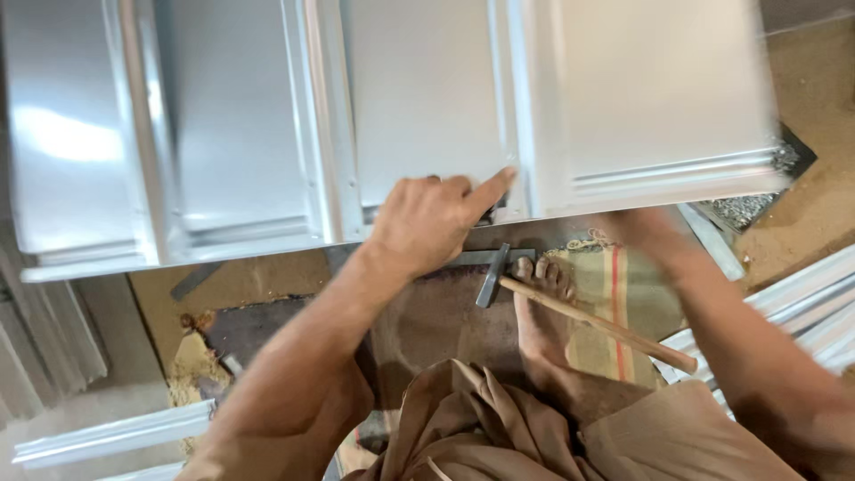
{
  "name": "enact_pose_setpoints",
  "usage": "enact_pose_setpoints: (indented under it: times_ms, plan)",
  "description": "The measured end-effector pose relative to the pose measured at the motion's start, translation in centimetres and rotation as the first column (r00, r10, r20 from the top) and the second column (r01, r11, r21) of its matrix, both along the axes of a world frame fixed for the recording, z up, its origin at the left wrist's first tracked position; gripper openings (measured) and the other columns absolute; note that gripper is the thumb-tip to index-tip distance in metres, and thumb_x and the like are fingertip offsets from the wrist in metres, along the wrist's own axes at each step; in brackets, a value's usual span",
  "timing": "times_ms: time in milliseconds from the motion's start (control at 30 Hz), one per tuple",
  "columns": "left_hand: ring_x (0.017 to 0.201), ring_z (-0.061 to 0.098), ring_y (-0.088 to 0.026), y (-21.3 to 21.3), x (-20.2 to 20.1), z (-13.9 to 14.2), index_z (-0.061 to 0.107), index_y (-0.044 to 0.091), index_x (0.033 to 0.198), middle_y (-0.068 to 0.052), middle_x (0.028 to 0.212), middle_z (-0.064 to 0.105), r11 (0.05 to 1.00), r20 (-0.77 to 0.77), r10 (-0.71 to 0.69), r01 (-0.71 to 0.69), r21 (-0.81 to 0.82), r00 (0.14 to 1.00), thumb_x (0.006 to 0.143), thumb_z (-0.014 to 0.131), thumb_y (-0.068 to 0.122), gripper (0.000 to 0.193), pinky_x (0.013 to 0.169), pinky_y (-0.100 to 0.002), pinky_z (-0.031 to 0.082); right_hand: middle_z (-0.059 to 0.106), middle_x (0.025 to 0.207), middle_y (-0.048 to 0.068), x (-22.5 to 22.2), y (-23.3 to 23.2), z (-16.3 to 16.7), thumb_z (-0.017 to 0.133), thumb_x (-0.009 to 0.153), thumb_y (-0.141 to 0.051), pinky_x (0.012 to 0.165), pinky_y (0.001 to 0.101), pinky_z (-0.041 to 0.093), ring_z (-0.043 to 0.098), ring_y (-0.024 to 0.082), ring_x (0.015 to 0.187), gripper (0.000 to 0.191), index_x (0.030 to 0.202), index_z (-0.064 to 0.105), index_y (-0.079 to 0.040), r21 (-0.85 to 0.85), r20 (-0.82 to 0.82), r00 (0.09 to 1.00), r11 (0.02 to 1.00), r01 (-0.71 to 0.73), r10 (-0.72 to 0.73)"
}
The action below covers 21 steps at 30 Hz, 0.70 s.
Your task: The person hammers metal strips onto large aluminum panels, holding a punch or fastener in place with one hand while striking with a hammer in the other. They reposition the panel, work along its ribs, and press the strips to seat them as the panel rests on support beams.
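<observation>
— What are the person's fingers doing?

— The left hand (426, 224) has its forefinger stretched out, the tip pressing on the near edge of the ribbed metal sheet (401, 116); the other fingers are curled against that edge, grasping nothing that shows. The right hand (643, 228) is a blur at the sheet's near edge further right, so whether its fingers are clenched or loose cannot be told.

— And where does the sheet lie?

— It spans the upper part of the view, pale and shiny, with raised ribs running away from the person.

— What is around the hands?

— A hammer (570, 307) with a wooden handle lies below the sheet, its head just beside the person's bare foot (541, 307). The foot rests near a striped cloth (614, 285). More metal strips (802, 303) lie to the right.
</observation>
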<state>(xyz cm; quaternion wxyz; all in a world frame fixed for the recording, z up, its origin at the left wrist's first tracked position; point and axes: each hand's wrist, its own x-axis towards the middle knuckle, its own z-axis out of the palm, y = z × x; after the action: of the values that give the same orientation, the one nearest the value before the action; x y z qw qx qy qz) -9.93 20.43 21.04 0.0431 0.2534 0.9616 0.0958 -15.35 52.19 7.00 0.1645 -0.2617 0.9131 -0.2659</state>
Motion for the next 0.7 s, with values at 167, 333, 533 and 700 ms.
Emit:
enact_pose_setpoints:
  times_ms: [167, 333, 533, 700]
  plan:
    - [0.057, 0.066, -0.019, 0.1, 2.2, -8.3, 0.059, 0.017, 0.145, -0.005, 0.075, 0.066, 0.995, -0.153, 0.067, -0.055, 0.08, 0.986, 0.084, 0.069, 0.003, 0.063, 0.046, -0.035, 0.053, 0.069, 0.096, 0.014, 11.9, 0.2, -0.1, 0.055, 0.093, -0.068, 0.088, 0.05, 0.056, 0.07, 0.033, 0.092, 0.061, 0.102, 0.065, -0.008, 0.454, 0.647, 0.755, 0.741, -0.495, 0.108]
    - [0.052, 0.065, -0.016, -0.2, 2.5, -9.6, 0.059, 0.016, 0.144, -0.007, 0.075, 0.067, 0.998, -0.081, 0.044, -0.04, 0.049, 0.996, 0.088, 0.068, 0.0, 0.059, 0.04, -0.034, 0.053, 0.069, 0.091, 0.011, 11.0, 1.2, 2.0, 0.048, 0.099, -0.06, 0.074, 0.0447, 0.061, 0.073, 0.03, 0.078, 0.052, 0.121, 0.056, -0.014, 0.517, 0.619, 0.773, 0.671, -0.532, 0.136]
    - [0.057, 0.067, -0.018, 0.0, 2.8, -10.7, 0.059, 0.018, 0.145, -0.008, 0.08, 0.07, 0.996, -0.091, 0.058, -0.051, 0.073, 0.994, 0.087, 0.066, 0.003, 0.06, 0.043, -0.034, 0.054, 0.067, 0.062, 0.005, 9.6, 2.2, 5.7, 0.056, 0.096, -0.047, 0.047, 0.0315, 0.056, 0.066, 0.018, 0.047, 0.035, 0.105, 0.068, -0.015, 0.168, 0.478, 0.837, 0.907, -0.387, 0.268]
    - [0.058, 0.07, -0.018, 0.4, 2.3, -11.0, 0.061, 0.016, 0.144, -0.01, 0.083, 0.072, 0.998, -0.108, 0.051, -0.049, 0.03, 0.993, 0.089, 0.065, 0.001, 0.056, 0.044, -0.033, 0.055, 0.059, 0.054, 0.002, 5.4, 2.4, 7.2, 0.059, 0.099, -0.036, 0.04, 0.0334, 0.041, 0.054, 0.019, 0.04, 0.034, 0.085, 0.065, -0.007, -0.036, 0.147, 0.981, 0.991, 0.132, -0.125]
